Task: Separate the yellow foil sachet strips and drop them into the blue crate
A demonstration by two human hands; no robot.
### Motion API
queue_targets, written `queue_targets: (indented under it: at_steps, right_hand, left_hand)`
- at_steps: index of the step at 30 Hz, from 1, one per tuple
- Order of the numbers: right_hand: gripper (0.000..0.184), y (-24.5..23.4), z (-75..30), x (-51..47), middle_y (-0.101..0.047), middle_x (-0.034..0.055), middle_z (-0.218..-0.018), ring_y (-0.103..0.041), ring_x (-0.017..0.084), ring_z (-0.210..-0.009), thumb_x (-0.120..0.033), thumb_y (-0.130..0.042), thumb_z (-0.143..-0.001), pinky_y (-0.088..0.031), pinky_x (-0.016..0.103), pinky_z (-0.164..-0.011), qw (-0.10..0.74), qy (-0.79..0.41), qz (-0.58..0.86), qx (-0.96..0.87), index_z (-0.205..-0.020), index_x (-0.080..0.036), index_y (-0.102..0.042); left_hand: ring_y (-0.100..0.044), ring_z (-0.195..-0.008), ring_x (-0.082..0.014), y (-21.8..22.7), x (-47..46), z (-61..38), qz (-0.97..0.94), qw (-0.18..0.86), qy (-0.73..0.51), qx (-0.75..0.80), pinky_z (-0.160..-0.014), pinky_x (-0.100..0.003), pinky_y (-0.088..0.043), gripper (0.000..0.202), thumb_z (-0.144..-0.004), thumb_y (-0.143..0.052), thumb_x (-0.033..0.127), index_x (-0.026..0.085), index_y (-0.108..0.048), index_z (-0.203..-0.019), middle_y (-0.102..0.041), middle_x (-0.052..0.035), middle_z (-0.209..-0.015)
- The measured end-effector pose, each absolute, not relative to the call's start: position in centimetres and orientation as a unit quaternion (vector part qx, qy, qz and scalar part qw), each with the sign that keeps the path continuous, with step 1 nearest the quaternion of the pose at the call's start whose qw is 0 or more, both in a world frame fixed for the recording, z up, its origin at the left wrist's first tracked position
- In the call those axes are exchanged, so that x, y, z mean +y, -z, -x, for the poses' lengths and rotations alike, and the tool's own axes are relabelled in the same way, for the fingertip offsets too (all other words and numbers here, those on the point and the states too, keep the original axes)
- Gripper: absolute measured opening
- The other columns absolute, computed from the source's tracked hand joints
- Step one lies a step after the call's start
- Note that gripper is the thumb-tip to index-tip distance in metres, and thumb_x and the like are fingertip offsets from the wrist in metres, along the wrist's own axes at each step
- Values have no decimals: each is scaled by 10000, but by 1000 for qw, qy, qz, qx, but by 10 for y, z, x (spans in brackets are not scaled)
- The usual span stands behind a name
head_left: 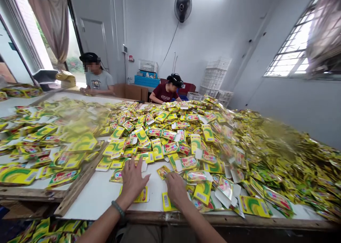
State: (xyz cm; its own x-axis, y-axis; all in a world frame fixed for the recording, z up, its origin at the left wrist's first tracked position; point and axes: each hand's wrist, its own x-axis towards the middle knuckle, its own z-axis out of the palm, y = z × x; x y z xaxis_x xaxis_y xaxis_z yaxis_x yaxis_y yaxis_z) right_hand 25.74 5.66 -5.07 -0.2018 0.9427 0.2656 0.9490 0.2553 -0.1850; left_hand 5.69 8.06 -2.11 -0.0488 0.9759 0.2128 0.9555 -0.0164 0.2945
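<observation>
My left hand (pixel 133 181), with a beaded bracelet on its wrist, is spread over small flat yellow boxes near the table's front edge. A yellow box (pixel 144 195) shows partly from under its palm. The fingers of my right hand (pixel 176 190) are closed on the edge of a small shiny yellow packet (pixel 162 172). Under that hand another yellow box (pixel 166 202) lies partly covered. Beyond both hands rises a heap of yellow cartons (pixel 157 149) with green arcs and red print, several with open white flaps.
A pile of shiny packets (pixel 266 150) spreads over the right side. A raised wooden strip (pixel 82 181) divides the table on the left, with more cartons beyond it. Two people (pixel 99 80) sit across the table. White crates (pixel 214 78) stand stacked at the back.
</observation>
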Motion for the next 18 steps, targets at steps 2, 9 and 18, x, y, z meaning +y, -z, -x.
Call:
queue_targets:
  at_steps: [2,9,18]
  right_hand:
    - [280,43,-250,79,-639,79,-976,-554,221,-953,-8,-466,-805,-410,320,-835,100,5,619,-779,-935,-180,-643]
    - [638,34,-229,155,-541,146,-1263,-481,259,-1167,-12,-496,-747,-417,373,-923,92,18,609,-787,-1355,-204,-467]
    - [670,14,-214,256,-505,82,-1383,-442,190,-1269,22,-456,-710,-393,310,-1031,170,-106,502,-842,-1346,-186,-488]
  left_hand:
    - [-319,-1316,-396,5,116,-61,-712,8,-186,678,-1023,-537,-285,674,-776,-589,414,177,-448,-1390,-449,-204,-1401]
    - [-358,-1273,-423,2,204,-51,-730,15,-151,667,-992,-529,-287,833,-745,-632,496,222,-314,-1465,-469,-204,-1352]
    - [-578,-1072,-318,19,224,-18,-711,55,-259,652,-872,-388,-415,733,-827,-522,280,135,-229,-1483,-641,-149,-1161]
